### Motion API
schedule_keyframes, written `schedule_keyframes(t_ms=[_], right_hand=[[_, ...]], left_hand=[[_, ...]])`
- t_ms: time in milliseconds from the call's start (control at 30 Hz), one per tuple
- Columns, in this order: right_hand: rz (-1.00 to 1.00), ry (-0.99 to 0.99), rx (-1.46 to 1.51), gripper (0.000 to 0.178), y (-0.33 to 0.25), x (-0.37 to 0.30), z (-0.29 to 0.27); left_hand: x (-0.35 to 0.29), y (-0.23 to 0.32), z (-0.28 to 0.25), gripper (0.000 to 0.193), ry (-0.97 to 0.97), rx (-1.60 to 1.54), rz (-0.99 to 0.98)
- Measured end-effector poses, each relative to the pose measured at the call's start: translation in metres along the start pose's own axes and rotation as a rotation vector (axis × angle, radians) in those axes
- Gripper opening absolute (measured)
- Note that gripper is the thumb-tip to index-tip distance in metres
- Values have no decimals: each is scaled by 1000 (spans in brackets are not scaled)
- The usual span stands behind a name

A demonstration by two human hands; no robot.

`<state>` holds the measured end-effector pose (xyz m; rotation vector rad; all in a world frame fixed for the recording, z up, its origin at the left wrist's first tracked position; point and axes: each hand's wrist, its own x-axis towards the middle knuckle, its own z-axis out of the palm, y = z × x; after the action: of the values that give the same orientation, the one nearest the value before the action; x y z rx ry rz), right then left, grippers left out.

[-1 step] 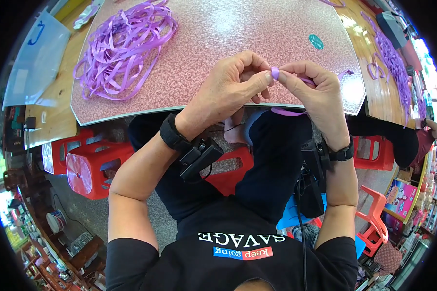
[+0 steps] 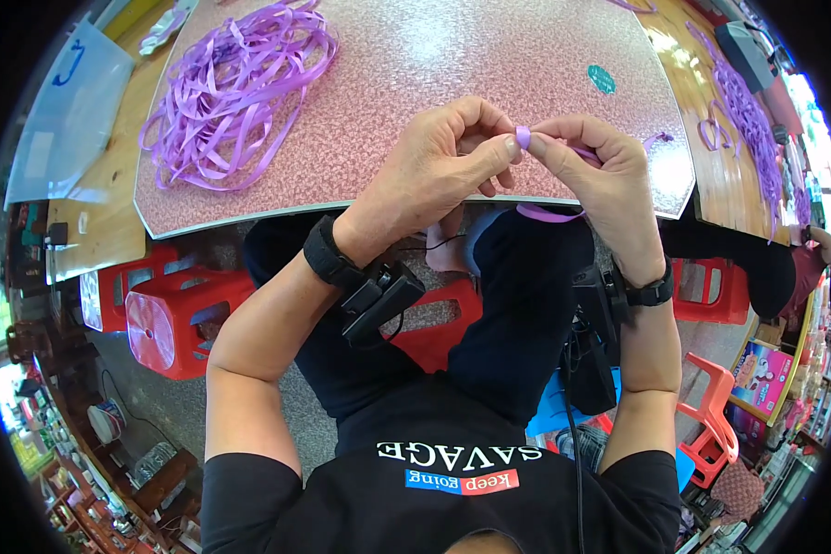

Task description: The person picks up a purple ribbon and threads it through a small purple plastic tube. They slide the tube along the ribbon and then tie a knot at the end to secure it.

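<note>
A short loop of purple ribbon (image 2: 523, 138) is pinched between my two hands, above the near edge of the pink speckled table (image 2: 415, 157). My left hand (image 2: 462, 152) closes its thumb and forefinger on the loop's left side. The thumb and forefinger of my right hand (image 2: 600, 171) press together on its right side. More of this ribbon runs behind my right hand, and a slack stretch hangs below the table edge by my knee. Part of the ribbon is hidden by my fingers. A large tangled heap of purple ribbon (image 2: 240, 92) lies at the table's far left.
A green tag (image 2: 601, 78) lies on the table's right side. Beyond it, more purple ribbon (image 2: 748, 120) is spread on a wooden table (image 2: 729, 208). Red plastic stools (image 2: 157, 332) stand below left and right. Another person's dark-clothed leg (image 2: 743, 263) shows at the right.
</note>
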<state>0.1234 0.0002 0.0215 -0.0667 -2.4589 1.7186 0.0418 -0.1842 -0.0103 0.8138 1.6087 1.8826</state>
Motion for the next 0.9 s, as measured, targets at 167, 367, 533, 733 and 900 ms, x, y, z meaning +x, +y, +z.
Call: schedule_keyframes(t_ms=[167,367,533,733,900], right_hand=[[-49,-3,-24,11,-1,1,-1],[-76,-35,10,10,4,1,3],[-33,-8,-52,14,3,1,5],[-39,24,7,13,7,1,7],[-40,-33,-33,12,-1,-1,2]], left_hand=[[-1,3,0,24,7,12,-13],[-3,4,5,21,26,104,31],[-3,4,5,20,29,123,42],[-4,6,1,20,35,104,34],[-5,3,-2,23,4,114,51]])
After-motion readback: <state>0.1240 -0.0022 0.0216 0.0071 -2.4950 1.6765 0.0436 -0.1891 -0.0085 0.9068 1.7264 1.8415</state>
